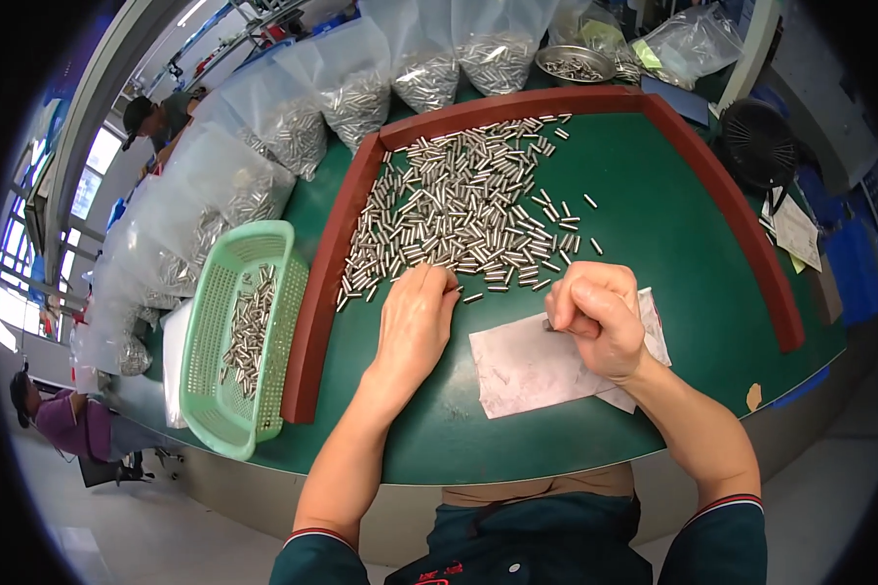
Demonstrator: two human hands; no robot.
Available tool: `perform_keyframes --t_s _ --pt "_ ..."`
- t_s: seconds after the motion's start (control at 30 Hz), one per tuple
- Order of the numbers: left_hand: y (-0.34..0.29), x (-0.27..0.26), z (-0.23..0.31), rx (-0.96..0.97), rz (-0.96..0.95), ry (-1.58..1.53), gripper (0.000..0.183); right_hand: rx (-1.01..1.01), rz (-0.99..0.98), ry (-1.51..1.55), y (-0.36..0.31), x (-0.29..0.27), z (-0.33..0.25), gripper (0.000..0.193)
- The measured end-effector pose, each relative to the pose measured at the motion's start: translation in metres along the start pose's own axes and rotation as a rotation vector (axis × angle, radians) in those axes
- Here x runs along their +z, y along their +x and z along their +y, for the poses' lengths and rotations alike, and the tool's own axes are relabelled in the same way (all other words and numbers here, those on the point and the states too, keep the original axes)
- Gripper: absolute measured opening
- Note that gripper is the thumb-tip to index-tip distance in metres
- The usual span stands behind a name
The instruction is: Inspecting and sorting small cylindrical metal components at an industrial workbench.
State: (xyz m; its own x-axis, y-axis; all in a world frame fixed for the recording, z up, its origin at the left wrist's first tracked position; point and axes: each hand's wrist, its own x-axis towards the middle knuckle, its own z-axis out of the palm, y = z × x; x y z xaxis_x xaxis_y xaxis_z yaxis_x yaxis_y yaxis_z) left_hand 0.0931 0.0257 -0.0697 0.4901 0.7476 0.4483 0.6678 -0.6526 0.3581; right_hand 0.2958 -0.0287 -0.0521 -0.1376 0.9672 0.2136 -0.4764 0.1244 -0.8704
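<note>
A wide pile of small metal pins (449,195) lies on the green table (663,205). At its near edge is my left hand (413,322), its fingers bent and pressed together against the pins; whatever they grip is hidden. My right hand (600,320) is curled into a closed grip above a smudged white sheet (517,375), paper or cloth. Something small and dark shows by its fingertips, too little to name. Single pins lie scattered to the right of the pile and between the two hands.
A red-brown raised border (312,361) surrounds the work area. On its left stands a green plastic basket (210,419) of pins. Clear bags (356,97) of pins line the back and left. A metal bowl (576,64) and black fan (757,144) sit farther back. Two people work at left.
</note>
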Motion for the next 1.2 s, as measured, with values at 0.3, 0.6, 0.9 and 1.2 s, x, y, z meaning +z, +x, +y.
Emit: perform_keyframes --t_s 0.3,0.6,0.9,1.2 --pt "-0.001 0.0 0.009 -0.015 -0.019 0.017 0.018 -0.042 -0.025 -0.08 -0.006 0.013 0.0 0.025" --pt "-0.012 0.0 0.05 -0.086 -0.202 -0.416 0.008 -0.11 0.067 -0.071 -0.004 0.012 0.003 0.028" --pt "-0.016 0.01 0.049 -0.013 -0.174 -0.284 0.01 -0.037 0.1 0.213 -0.004 0.014 0.01 0.039" --pt "-0.014 0.01 0.053 -0.087 -0.181 -0.326 0.01 -0.057 0.172 0.212 -0.003 0.015 0.012 0.041"
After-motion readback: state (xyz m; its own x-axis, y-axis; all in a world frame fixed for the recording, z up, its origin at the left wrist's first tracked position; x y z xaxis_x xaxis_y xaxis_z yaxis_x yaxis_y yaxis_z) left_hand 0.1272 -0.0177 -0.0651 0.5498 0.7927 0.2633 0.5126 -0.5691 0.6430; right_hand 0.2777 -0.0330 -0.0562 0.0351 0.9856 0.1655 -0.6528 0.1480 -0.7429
